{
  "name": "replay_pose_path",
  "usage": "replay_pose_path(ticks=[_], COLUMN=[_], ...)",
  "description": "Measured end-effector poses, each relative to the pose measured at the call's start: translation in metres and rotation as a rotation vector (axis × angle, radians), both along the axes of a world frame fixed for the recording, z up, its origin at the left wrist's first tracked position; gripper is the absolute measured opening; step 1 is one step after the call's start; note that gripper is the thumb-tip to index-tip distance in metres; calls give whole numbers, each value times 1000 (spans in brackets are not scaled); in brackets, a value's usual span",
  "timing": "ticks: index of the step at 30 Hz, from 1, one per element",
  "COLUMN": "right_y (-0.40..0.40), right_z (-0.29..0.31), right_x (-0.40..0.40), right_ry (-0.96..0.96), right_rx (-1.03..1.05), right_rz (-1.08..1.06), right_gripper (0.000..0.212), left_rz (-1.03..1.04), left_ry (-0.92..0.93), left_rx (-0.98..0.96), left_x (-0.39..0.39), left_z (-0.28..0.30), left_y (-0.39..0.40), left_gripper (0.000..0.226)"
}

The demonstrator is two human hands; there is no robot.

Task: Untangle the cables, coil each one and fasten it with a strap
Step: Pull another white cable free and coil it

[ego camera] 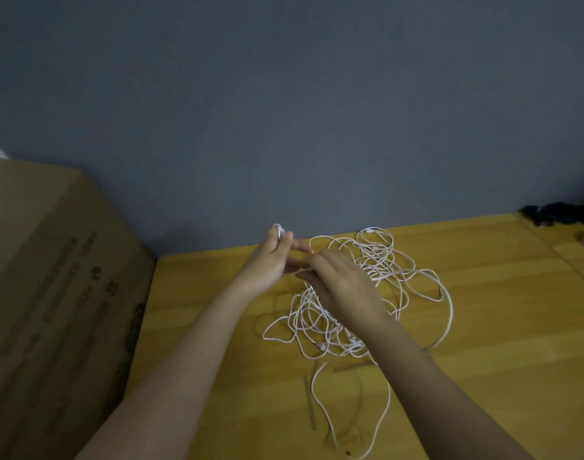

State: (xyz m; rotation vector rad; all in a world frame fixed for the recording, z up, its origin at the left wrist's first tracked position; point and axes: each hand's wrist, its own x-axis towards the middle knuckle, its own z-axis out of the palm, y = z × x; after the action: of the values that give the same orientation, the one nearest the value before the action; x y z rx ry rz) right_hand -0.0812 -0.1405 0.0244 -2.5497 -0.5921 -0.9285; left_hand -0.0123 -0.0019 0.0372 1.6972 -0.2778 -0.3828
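Your left hand [270, 257] pinches a small white coil [278, 230] up high while your right hand [337, 280] grasps a strand above the tangled cables [367, 293] on the table [499, 327].

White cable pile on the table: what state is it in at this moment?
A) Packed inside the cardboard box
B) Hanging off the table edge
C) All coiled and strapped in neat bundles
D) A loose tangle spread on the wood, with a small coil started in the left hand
D: the white cables lie tangled on the table, while the left hand holds a small coil.
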Motion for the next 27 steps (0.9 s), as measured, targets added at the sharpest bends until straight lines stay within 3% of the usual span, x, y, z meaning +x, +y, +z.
replay_pose_path(ticks=[4,7,11,15,19,22,24,27], right_y=[-11,-20,-28,-40,-34,-26,-19,-3], right_z=[-4,-4,-14,-22,-21,-23,-20,-12], right_x=[7,16,24,30,35,36,35,33], right_ry=[106,266,188,174,395,654,777,828], right_rx=[141,317,191,5,-9,258,433,472], right_rz=[-265,-102,-42,-167,-101,-93,-86,-23], right_gripper=[47,34,16,39,53,45,42,30], left_rz=[-70,-138,-137,-256,-281,-178,-122,-94], left_ry=[-29,-70,-8,113,203,337,326,248], left_rx=[220,309,315,140,-101,-370,-485,-587], left_x=[-14,-19,-21,-21,-20,-18,-14,-8], left_z=[-17,-23,-31,-18,7,33,51,71], left_y=[6,6,14,21,24,23,21,14], left_gripper=[19,23,36,41,36,38,33,29])
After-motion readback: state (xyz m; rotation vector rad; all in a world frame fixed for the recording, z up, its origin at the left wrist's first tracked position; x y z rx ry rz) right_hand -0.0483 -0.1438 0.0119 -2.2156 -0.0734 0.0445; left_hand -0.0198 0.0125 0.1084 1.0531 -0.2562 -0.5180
